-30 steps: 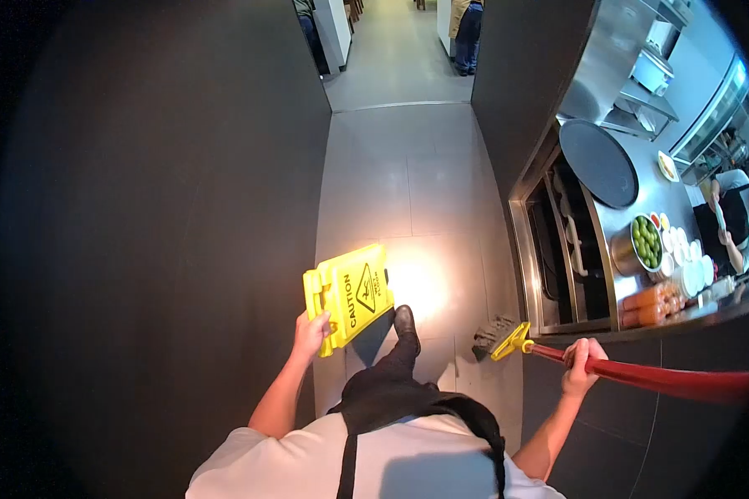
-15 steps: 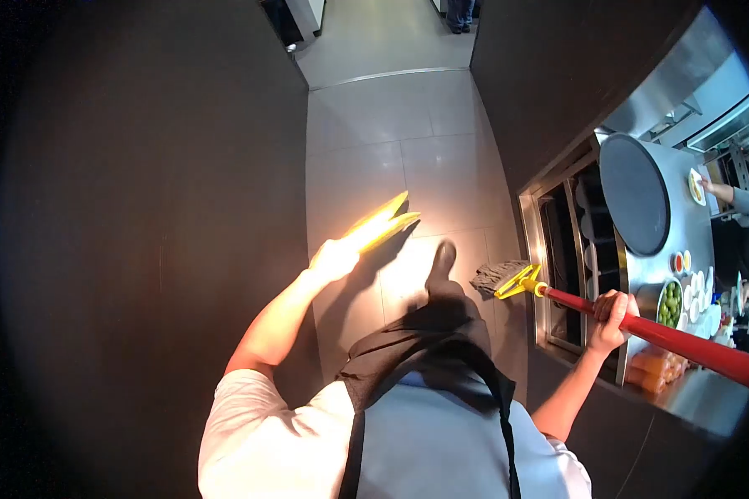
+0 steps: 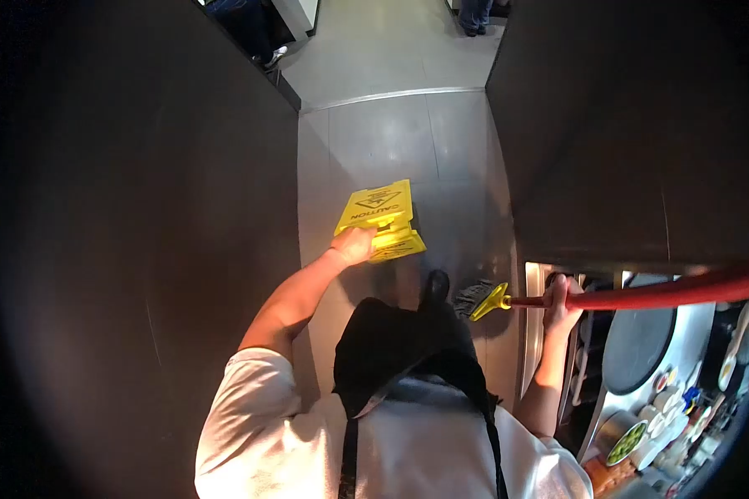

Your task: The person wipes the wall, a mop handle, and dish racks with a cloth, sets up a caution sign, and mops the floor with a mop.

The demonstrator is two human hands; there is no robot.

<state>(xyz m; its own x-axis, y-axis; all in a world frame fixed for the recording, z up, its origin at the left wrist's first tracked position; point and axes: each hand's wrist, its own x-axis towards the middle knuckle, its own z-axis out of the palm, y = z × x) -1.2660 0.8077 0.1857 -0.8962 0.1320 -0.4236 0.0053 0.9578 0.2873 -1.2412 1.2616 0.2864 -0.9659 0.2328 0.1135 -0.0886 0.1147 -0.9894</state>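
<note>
My left hand [image 3: 355, 244] is closed round the top edge of a yellow caution sign [image 3: 383, 205], whose two panels stand slightly apart. The sign hangs in front of me over the grey tiled floor [image 3: 379, 137]. On the right, my right hand [image 3: 562, 306] grips the red handle [image 3: 657, 298] of a mop or broom. Its yellow head [image 3: 489, 303] with grey bristles [image 3: 473, 298] points left, near my dark shoe [image 3: 438, 285].
Dark walls [image 3: 175, 208] flank the passage. At the lower right is a metal counter [image 3: 692, 326] with a round black tray [image 3: 637, 348], a pot of green fruit [image 3: 624, 441] and small cups. People's legs [image 3: 474, 15] show beyond the floor strip [image 3: 391, 97].
The view has moved forward along the passage, and the counter has slid down at the right. The caution sign has turned, and its lettering now appears upside down. Both hands keep their holds.
</note>
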